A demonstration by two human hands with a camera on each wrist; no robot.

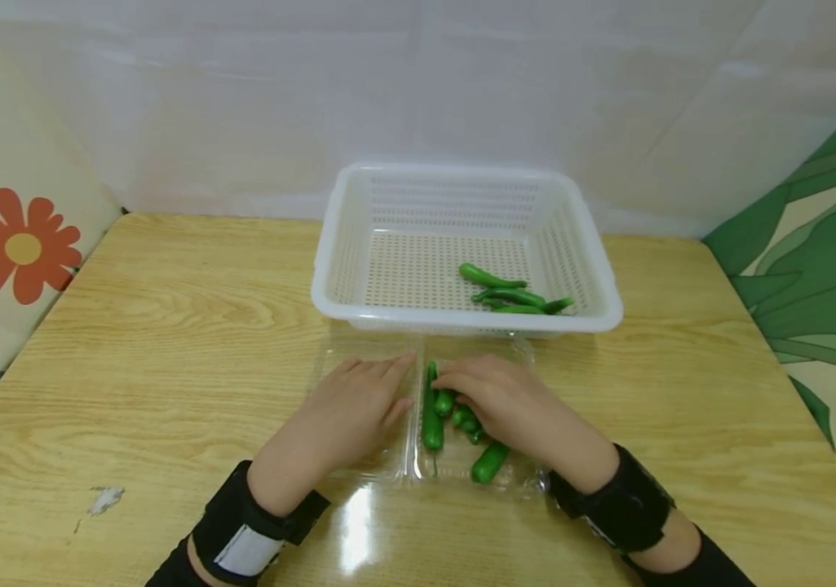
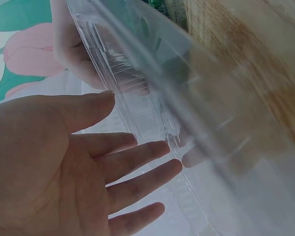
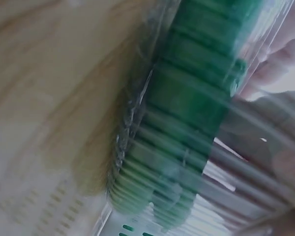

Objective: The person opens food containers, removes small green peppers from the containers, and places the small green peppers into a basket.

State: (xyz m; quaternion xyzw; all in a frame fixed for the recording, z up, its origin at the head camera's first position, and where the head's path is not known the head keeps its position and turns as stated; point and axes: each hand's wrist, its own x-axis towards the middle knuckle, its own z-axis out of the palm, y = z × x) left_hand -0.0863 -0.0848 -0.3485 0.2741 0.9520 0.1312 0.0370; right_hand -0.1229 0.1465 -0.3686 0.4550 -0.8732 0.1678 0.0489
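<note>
A clear plastic clamshell box [image 1: 418, 469] lies opened flat, its fold line running between my hands. My left hand [image 1: 359, 408] is over the left half, palm down; in the left wrist view its fingers [image 2: 142, 189] are spread and nearly straight, with fingertips at the clear plastic. My right hand [image 1: 502, 399] reaches into the right half with fingers bent down over several green peppers [image 1: 432, 420]. Another green pepper [image 1: 489, 462] lies below that hand. Through the plastic wall, the right wrist view shows peppers [image 3: 187, 98] close to the fingers; I cannot tell whether they grip one.
Just behind the box stands a white perforated basket [image 1: 466, 318], with several green peppers [image 1: 509, 295] at its front right. Both stand on a wood-grain table [image 1: 205, 326]. A white sheet [image 1: 418, 90] hangs along the table's back edge.
</note>
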